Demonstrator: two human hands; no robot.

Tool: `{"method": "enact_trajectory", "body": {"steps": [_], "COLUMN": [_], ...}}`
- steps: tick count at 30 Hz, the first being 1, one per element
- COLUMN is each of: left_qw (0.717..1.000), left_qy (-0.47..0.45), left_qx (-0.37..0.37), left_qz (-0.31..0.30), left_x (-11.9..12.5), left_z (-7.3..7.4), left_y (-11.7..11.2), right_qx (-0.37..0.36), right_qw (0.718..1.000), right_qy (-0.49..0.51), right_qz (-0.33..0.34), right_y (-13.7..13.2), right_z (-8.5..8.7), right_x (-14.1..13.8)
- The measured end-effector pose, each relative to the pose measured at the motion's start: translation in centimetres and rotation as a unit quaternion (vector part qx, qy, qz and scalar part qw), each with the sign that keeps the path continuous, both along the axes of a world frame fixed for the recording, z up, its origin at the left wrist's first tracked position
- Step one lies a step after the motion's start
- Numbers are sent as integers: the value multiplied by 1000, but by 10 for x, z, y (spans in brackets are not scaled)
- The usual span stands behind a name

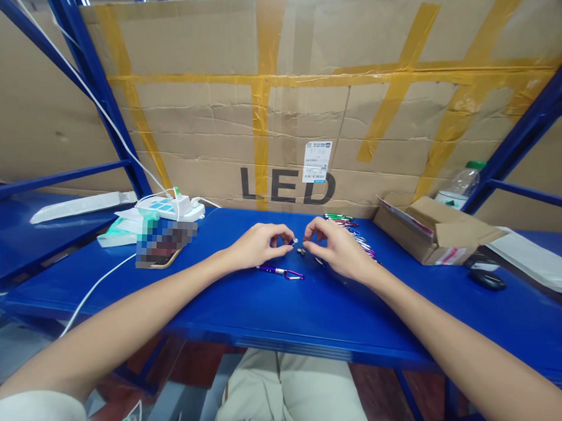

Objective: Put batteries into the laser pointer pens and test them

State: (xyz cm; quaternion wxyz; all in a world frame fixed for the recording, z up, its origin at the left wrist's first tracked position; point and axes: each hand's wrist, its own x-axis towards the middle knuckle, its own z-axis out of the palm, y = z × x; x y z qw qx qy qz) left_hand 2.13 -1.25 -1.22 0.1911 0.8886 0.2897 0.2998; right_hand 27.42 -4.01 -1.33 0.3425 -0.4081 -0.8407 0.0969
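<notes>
From the head camera, both hands meet over the middle of the blue counter [239,308]. The left hand [256,243] has its grip pinched nearly shut on a small dark blue part [291,241], its pale tip poking out toward the other hand. The right hand [335,247] curls its fingers in just across from it; thumb and forefinger look closed together, but whether anything sits between them is too small to tell. A tiny dark piece [301,251] lies on the counter right below the gap between the two grips. Just nearer the person than the left grip, a purple keychain flashlight [278,271] with its carabiner clip lies flat, untouched. Beyond and outward of the right grip, a row of coloured flashlights [350,229] stretches toward an open cardboard box [436,233]; a black mouse [486,279] lies farther out on that side. Outward of the left grip sit a white power strip [169,205] and a phone, partly blurred.

This reads as a fitting step: two small parts brought tip to tip. My judgement is that the next move calls for fine alignment of the pinched part with whatever the right fingers bring, with both wrists steadied on the counter so the small piece does not slip.
</notes>
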Motion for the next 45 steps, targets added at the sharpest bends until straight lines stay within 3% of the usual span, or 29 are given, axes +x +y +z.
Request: {"method": "enact_trajectory", "body": {"steps": [3, 12, 21, 45], "left_qw": [1000, 998, 999, 999], "left_qy": [-1, -7, -26, -24], "left_qx": [17, 53, 26, 40], "left_qz": [-12, -20, -14, -19], "left_x": [0, 1, 2, -1], "left_z": [1, 0, 1, 0], "left_y": [-1, -4, -6, 0], "right_qx": [30, 67, 76, 100], "right_qw": [998, 996, 995, 994], "right_qy": [53, 38, 37, 26], "right_qz": [28, 55, 54, 38], "right_y": [-1, -8, -6, -10], "right_z": [1, 1, -1, 4], "right_x": [-2, -5, -4, -5]}}
